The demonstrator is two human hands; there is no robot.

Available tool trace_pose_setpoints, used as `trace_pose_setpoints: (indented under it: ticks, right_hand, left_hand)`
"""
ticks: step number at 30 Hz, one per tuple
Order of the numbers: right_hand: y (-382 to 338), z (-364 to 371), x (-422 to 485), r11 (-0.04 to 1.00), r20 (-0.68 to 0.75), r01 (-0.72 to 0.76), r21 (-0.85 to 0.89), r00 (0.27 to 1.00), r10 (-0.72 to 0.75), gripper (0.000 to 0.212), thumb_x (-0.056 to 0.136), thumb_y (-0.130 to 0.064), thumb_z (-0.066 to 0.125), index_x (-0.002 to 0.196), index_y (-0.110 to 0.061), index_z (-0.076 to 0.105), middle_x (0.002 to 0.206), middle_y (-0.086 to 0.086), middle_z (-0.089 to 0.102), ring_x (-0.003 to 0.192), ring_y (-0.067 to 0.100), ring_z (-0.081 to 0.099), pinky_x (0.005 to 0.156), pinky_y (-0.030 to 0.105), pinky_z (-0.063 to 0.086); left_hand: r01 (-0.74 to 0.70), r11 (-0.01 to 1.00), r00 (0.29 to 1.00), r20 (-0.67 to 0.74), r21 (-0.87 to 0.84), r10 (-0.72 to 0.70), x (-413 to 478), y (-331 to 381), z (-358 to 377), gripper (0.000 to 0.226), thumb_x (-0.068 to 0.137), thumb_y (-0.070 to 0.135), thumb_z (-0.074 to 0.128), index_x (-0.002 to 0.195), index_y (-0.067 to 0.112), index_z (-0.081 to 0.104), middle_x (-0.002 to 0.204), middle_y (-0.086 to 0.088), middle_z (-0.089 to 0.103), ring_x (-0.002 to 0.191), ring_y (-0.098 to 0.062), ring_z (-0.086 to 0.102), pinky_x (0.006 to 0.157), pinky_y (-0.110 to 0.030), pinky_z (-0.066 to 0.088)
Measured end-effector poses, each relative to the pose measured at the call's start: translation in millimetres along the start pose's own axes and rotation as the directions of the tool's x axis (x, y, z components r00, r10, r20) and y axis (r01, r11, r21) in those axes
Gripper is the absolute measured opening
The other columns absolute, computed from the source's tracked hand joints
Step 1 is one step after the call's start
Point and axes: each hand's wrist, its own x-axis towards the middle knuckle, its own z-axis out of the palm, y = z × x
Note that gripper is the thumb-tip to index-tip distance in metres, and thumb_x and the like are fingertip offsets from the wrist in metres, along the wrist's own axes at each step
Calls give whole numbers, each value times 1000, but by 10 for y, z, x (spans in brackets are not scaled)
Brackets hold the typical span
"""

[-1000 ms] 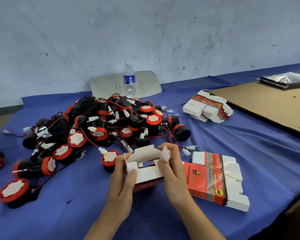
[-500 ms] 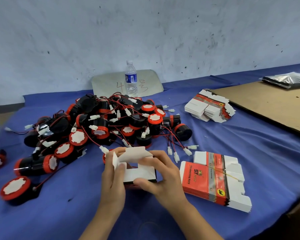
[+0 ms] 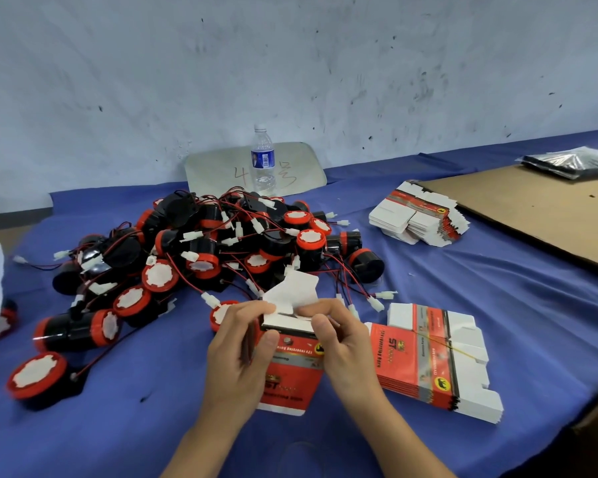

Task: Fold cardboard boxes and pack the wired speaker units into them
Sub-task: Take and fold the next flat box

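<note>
The red box [image 3: 290,370] is near the front of the blue cloth [image 3: 497,298], with both hands wrapped round it: the left hand [image 3: 235,353] on its left side, the right hand [image 3: 346,353] on its right. Its white flap [image 3: 292,289] sticks up, so this looks like the folding step. Next the flap likely needs tucking in. The pile of speakers [image 3: 201,243] waits just behind, below a grey wall [image 3: 290,63].

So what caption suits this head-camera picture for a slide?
The left hand and right hand grip a half-folded red carton before a pile of wired speaker units.
</note>
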Motion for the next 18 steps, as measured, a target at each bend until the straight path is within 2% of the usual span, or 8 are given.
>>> trace_pose_setpoints:
  ticks: [2,4,6,9,12,14,16,18]
  right_hand:
    - [-9,8,-3,999,12,31,-25,999,-30,40,80,-45,53,85,-8,67,93,-10,67,85,4,63,68,17,49]
    - [-17,17,-8,995,4,76,-70,997,-76,36,83,-44,50,82,-13,69,102,-23,64,100,-3,59,77,10,44]
    - [-23,6,-18,974,-4,170,-148,985,-172,30,89,-42,48,85,-20,68,109,-26,62,114,-4,53,83,7,40]
    - [-24,-2,-54,948,47,274,-159,962,-270,33,97,-46,44,109,-22,63,107,-11,64,99,10,62,77,15,46]
    - [-34,-5,-59,956,59,254,-150,967,-248,35,96,-44,45,130,-37,50,112,-16,62,95,12,64,74,23,52]
    - [-28,2,-52,936,72,288,-202,958,-279,32,96,-40,45,119,-26,62,109,-16,62,97,9,62,76,17,48]
    - [-33,2,-38,950,75,254,-182,967,-245,29,91,-37,52,91,-17,72,101,-12,62,94,8,62,76,14,45]
    - [-83,-13,-12,999,71,37,-27,997,-35,32,82,-41,61,77,-11,71,101,-8,63,92,12,63,73,23,49]
  left_hand:
    - [18,1000,1000,-8,1,-18,3,-1,5,33,86,74,37,106,52,50,101,16,57,89,-14,62,70,-17,50]
    - [24,999,1000,-12,-21,-25,3,-6,9,34,87,74,36,103,48,51,96,10,58,83,-14,62,66,-16,49]
    - [31,998,999,-13,-52,-32,-4,-7,5,32,87,73,35,99,48,52,89,4,60,76,-14,62,62,-16,49]
    - [87,990,996,9,-108,-87,-20,-16,3,20,88,64,39,96,52,53,86,-3,63,71,-15,64,58,-20,51]
    - [103,986,995,14,-130,-102,-31,-17,-6,18,87,55,40,97,53,54,91,-2,65,74,-15,67,58,-22,54]
    - [92,985,996,5,-148,-92,-29,0,-4,16,87,54,41,98,53,53,95,5,65,75,-13,67,59,-23,55]
    - [109,976,994,-11,-190,-113,-40,17,1,16,83,58,48,98,54,50,97,11,64,77,-14,67,60,-25,55]
    - [149,963,988,-13,-226,-156,-48,31,11,30,75,73,55,99,57,48,102,15,63,86,-14,66,64,-26,57]
